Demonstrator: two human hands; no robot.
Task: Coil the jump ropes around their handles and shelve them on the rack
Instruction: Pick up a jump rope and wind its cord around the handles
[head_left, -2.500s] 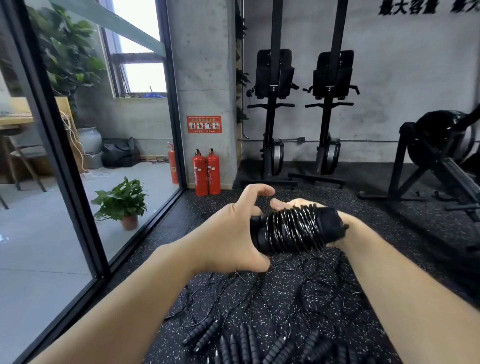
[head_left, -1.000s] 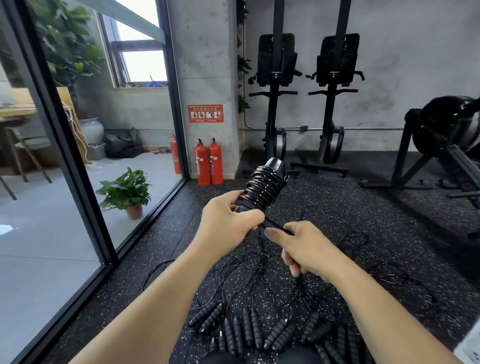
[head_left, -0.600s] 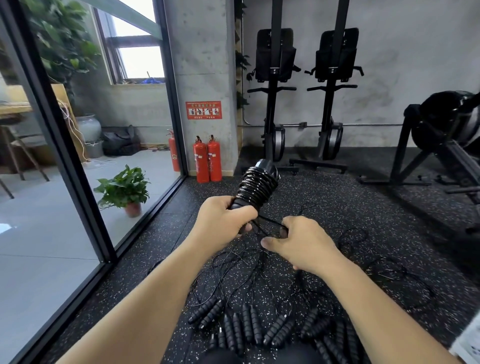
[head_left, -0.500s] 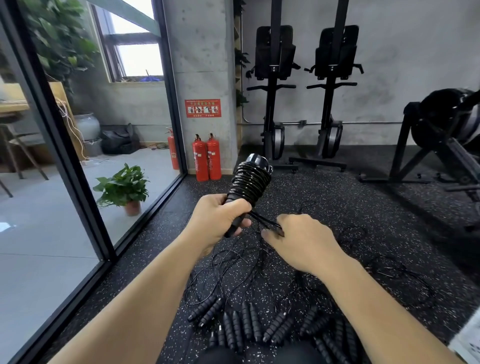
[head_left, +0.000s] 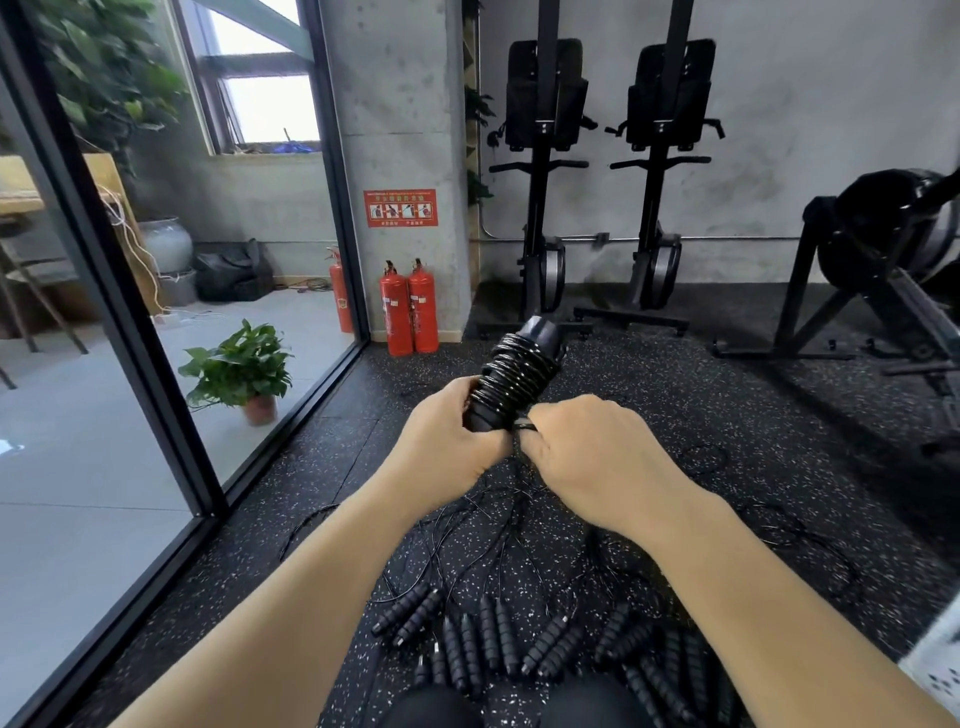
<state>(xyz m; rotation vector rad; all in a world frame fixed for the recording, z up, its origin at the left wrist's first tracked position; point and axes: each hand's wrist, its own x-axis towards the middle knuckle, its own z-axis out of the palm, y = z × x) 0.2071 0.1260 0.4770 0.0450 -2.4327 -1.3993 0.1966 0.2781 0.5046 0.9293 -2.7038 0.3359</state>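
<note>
A black jump rope (head_left: 517, 374), its cord coiled tightly round the paired handles, stands tilted up and away from me. My left hand (head_left: 447, 441) grips the lower end of the handles. My right hand (head_left: 592, 452) pinches the loose cord end right against the bottom of the coil. On the speckled floor below lie several more black ribbed jump rope handles (head_left: 488, 639) in a row, with their thin cords (head_left: 498, 525) tangled above them. No rack is in view.
A glass wall with a black frame (head_left: 130, 332) runs along the left, a potted plant (head_left: 241, 369) behind it. Two red fire extinguishers (head_left: 410, 309) stand by a concrete pillar. Exercise machines (head_left: 597, 182) line the far wall, another (head_left: 883, 260) at right. A white perforated object (head_left: 940, 670) shows at the lower right.
The coiled bundle turned from lying sideways to pointing up in my left hand. My right hand came off the bundle, took the loose cord end and moved it up against the coil's base.
</note>
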